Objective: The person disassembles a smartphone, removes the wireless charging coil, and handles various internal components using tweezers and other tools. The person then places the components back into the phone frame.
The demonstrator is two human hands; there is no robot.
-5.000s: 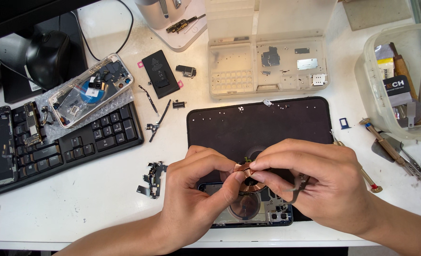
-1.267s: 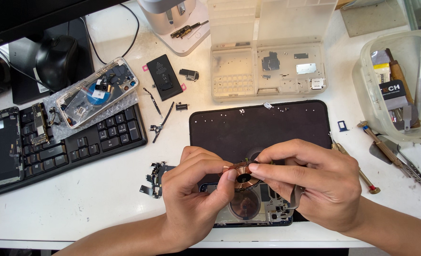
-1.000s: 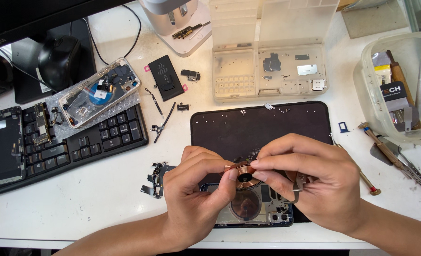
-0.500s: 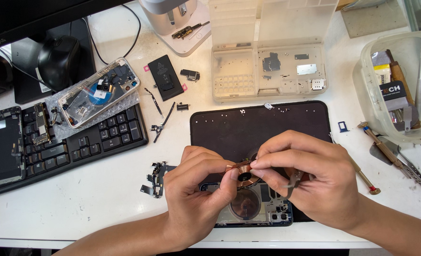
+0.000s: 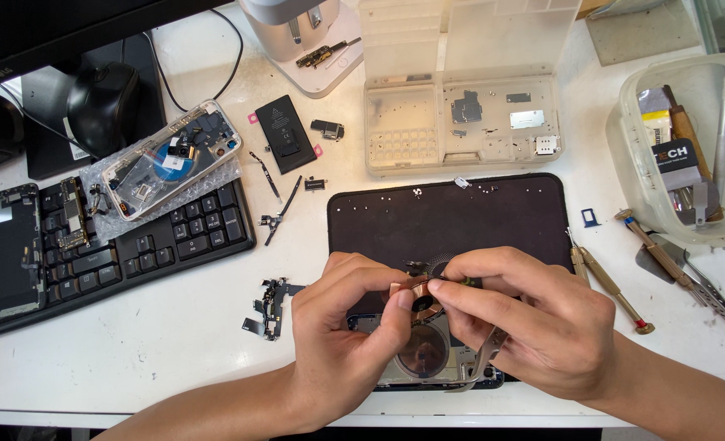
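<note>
Both hands up close: left hand (image 5: 338,343) and right hand (image 5: 534,327) pinch a copper coil (image 5: 415,290) between their fingers, above the opened phone (image 5: 428,359) on the black mat (image 5: 460,220)

— What does the person wear?
— Nothing visible: the left hand (image 5: 342,347) and right hand (image 5: 542,327) are bare, without gloves or rings.
— Sleeves?
— Neither forearm shows any; both are bare to the frame's edge.
</note>
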